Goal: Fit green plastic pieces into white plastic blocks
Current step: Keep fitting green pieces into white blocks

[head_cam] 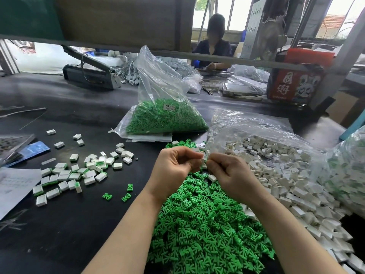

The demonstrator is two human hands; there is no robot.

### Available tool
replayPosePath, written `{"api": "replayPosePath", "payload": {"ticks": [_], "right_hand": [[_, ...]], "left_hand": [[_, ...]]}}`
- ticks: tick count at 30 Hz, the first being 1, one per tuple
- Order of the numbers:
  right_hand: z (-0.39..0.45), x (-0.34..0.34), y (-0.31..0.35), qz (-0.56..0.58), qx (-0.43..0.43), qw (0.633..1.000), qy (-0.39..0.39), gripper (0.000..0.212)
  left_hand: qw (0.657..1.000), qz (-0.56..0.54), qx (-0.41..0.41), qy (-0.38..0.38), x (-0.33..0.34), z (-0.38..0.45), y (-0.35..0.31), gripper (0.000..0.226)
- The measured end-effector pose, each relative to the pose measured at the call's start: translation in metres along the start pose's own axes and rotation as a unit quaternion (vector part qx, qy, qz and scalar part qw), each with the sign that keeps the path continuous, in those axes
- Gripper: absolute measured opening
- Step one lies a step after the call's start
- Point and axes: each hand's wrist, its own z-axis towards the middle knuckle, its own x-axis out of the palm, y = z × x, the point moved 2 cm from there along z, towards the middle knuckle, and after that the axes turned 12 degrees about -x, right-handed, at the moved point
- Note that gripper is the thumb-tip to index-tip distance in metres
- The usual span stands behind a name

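Green pieces: we see a loose heap (205, 220) on the dark surface (75, 224) right under our forearms; three strays (126, 196) lie just left of it
White blocks: a large loose pile (286, 178) spills out of a torn clear bag (246, 127) to the right of the green heap, touching its edge
Left hand: our left hand (173, 167) is raised above the far end of the green heap, fingers (194, 155) curled in toward the thumb; they appear to pinch something small, but we cannot tell what
Right hand: our right hand (231, 173) meets the left at the fingertips; its fingers curl round a small white piece (204, 161), partly hidden, with a hint of green at it
Finished pieces: a scatter of white blocks with green edges (69, 175) lies to the left on the surface, well apart from the hands
Green stock bag: a clear bag of green pieces (166, 117) stands behind the hands, top open, a small label on its side
Far right: another clear bag (347, 171) holds white and green parts
Left edge: a sheet of paper (13, 186) and a blue packet (33, 149)
Background: another person (214, 44) sits at the far side; a red carton (296, 76) stands at the right
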Motion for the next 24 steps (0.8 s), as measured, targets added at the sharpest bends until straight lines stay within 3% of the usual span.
{"api": "replayPosePath", "payload": {"ticks": [11,18,24], "right_hand": [[-0.0006,-0.0056,-0.0065,0.004,-0.011,0.999,0.04,0.026],[-0.0015,-0.0022,-0.0069,0.078,0.03,0.996,0.035,0.027],[0.0014,-0.0023,-0.0006,-0.004,-0.01,1.0,0.025,0.022]], "left_hand": [[0.999,0.025,-0.004,0.033,-0.0006,-0.0022,-0.002,0.019],[0.999,0.033,0.012,0.031,-0.001,-0.0025,-0.0039,0.019],[0.999,-0.015,-0.026,0.016,-0.0031,0.0005,-0.0013,0.017]]}}
